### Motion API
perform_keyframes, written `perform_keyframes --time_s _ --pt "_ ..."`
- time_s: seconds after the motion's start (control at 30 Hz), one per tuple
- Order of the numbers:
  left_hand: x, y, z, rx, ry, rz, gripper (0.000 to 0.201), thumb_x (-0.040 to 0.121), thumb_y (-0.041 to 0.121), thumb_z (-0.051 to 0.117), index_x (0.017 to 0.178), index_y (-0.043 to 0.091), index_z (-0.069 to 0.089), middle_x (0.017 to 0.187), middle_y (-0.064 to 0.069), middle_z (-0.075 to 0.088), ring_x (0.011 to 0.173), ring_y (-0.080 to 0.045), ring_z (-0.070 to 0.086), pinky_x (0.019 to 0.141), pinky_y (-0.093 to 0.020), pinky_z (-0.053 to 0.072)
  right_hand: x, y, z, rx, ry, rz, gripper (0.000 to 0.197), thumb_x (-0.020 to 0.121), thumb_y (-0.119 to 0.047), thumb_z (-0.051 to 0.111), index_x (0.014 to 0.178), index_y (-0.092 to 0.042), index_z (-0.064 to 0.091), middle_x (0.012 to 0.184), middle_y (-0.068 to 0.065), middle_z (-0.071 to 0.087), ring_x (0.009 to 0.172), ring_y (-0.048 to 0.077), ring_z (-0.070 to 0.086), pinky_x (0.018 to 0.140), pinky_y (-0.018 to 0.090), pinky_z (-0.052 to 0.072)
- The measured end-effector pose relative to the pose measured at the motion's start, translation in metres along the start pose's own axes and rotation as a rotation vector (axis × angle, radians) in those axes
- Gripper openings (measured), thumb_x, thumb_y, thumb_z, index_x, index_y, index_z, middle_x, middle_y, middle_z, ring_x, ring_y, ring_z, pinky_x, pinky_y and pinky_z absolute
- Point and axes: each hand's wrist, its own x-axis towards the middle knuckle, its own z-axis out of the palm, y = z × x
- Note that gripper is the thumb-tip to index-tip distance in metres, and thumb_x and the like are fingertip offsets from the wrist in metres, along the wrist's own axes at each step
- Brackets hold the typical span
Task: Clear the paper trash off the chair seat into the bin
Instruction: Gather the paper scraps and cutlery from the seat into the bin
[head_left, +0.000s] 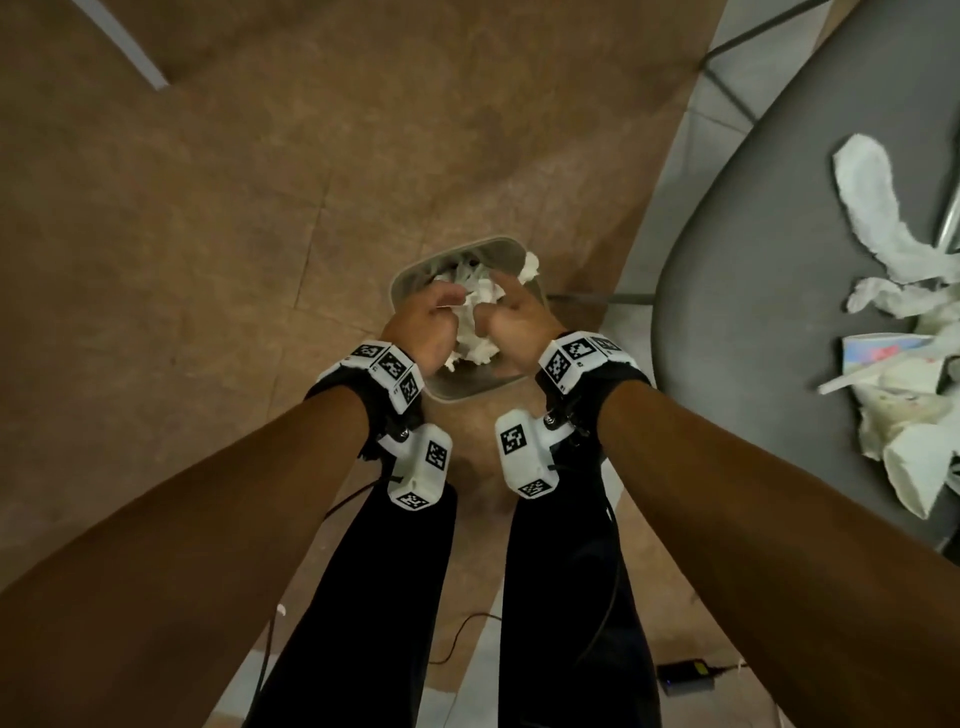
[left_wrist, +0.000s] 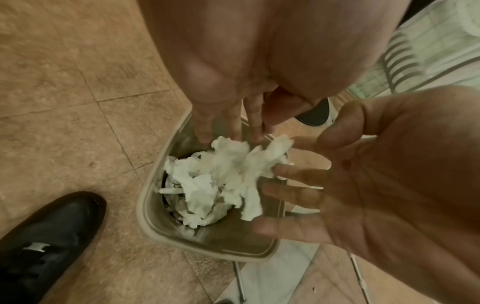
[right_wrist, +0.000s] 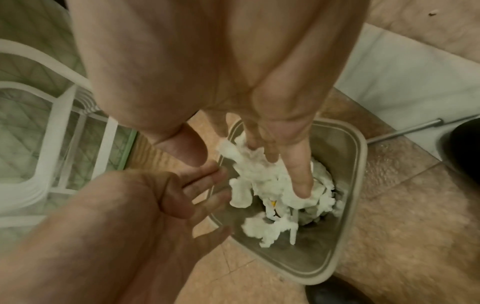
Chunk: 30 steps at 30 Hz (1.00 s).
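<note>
Dropped load: crumpled white tissue paper (head_left: 478, 322) between both hands, directly over the mouth of the grey square plastic bin (head_left: 457, 389), centre of head view; more white wads already inside.
Left hand (head_left: 428, 325): fingers spread and straight in wrist views, released, fingertips only brushing the wad.
Right hand (head_left: 511, 317): likewise released, index finger extended down against the paper.
Remaining trash: long torn white paper strips and a printed paper scrap (head_left: 883, 364) on the dark grey chair seat (head_left: 753, 260), right edge of head view, long axis running top to bottom.
Key relation: pile to the right of the bin; right hand nearer, likely reaching first.
Surface: brown tiled floor (head_left: 208, 208), black shoe (left_wrist: 44, 242) lower left in left wrist view.
</note>
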Motion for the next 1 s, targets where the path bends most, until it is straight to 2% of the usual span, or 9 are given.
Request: perform_keyframes --time_s 0.07,0.17,0.3,0.43,0.5,0.63,0.83,0.9,1.0 --pt "-0.001 0.0 -0.004 0.044 -0.014 -0.002 0.054 0.081 0.007 0.041 0.129 0.023 0.061 0.136 -0.004 0.06 0.122 -0.022 0.057 0.105 -0.037 0.046 0.001 0.003 0.0 -0.057 -0.009 -0.014 0.07 0.093 -0.015 0.051 0.155 -0.034 0.026 0.137 -0.002 0.047 0.109 0.018 0.054 0.071 0.025 0.051" --pt "-0.007 0.006 -0.011 0.097 0.01 0.009 0.048 0.086 0.01 0.046 0.13 0.021 0.062 0.135 -0.003 0.061 0.123 -0.018 0.057 0.107 -0.035 0.044 -0.003 0.005 -0.002 -0.099 0.031 -0.036 0.054 0.092 -0.024 0.051 0.144 -0.032 0.046 0.149 0.003 0.047 0.115 0.025 0.061 0.088 0.041 0.059" --pt "-0.02 0.036 -0.017 0.164 0.073 0.045 0.024 0.09 0.014 0.057 0.112 0.019 0.066 0.109 0.0 0.069 0.103 -0.016 0.064 0.084 -0.024 0.046 -0.024 -0.014 -0.016 -0.216 0.019 -0.191 0.027 0.094 -0.02 0.05 0.116 -0.015 0.063 0.117 0.014 0.068 0.105 0.033 0.067 0.091 0.052 0.056" --pt "-0.042 0.094 -0.002 0.242 0.072 0.143 0.017 0.087 0.015 0.057 0.097 0.026 0.067 0.091 0.001 0.073 0.085 -0.017 0.068 0.075 -0.031 0.054 -0.069 -0.038 -0.061 -0.134 0.008 -0.336 0.012 0.093 -0.017 0.056 0.101 -0.021 0.064 0.088 0.003 0.071 0.084 0.022 0.07 0.086 0.045 0.056" --pt "-0.053 0.129 0.018 0.314 0.065 0.239 0.016 0.088 0.017 0.057 0.094 0.028 0.067 0.087 0.003 0.071 0.082 -0.016 0.067 0.072 -0.03 0.053 -0.093 -0.041 -0.094 -0.085 0.041 -0.402 0.01 0.091 -0.019 0.059 0.096 -0.026 0.065 0.084 0.0 0.072 0.081 0.019 0.071 0.082 0.041 0.058" --pt "-0.063 0.196 0.084 0.496 0.013 0.45 0.021 0.089 0.018 0.053 0.105 0.024 0.065 0.096 -0.001 0.071 0.087 -0.021 0.067 0.079 -0.035 0.055 -0.13 -0.025 -0.181 0.014 0.166 -0.456 0.015 0.087 -0.016 0.056 0.094 -0.025 0.066 0.088 0.004 0.072 0.073 0.019 0.07 0.071 0.038 0.059" --pt "-0.06 0.258 0.211 0.792 -0.163 0.722 0.052 0.079 0.025 0.061 0.13 0.034 0.053 0.129 -0.002 0.045 0.119 -0.026 0.049 0.102 -0.042 0.046 -0.154 0.037 -0.319 -0.039 0.437 -0.381 0.021 0.076 -0.032 0.052 0.09 -0.031 0.067 0.09 -0.002 0.073 0.081 0.024 0.073 0.086 0.048 0.058" --pt "-0.058 0.27 0.241 0.914 -0.17 0.767 0.06 0.078 0.018 0.062 0.134 0.036 0.049 0.137 -0.004 0.037 0.125 -0.03 0.041 0.102 -0.045 0.045 -0.154 0.055 -0.352 -0.052 0.483 -0.352 0.018 0.075 -0.032 0.051 0.086 -0.034 0.066 0.089 -0.003 0.073 0.082 0.021 0.072 0.089 0.047 0.057" --pt "-0.055 0.279 0.271 1.171 -0.165 0.85 0.074 0.08 0.01 0.062 0.142 0.04 0.034 0.146 -0.007 0.028 0.126 -0.034 0.039 0.092 -0.049 0.05 -0.151 0.073 -0.382 -0.076 0.507 -0.353 0.016 0.076 -0.034 0.049 0.084 -0.036 0.063 0.091 -0.002 0.072 0.085 0.022 0.071 0.089 0.047 0.056"
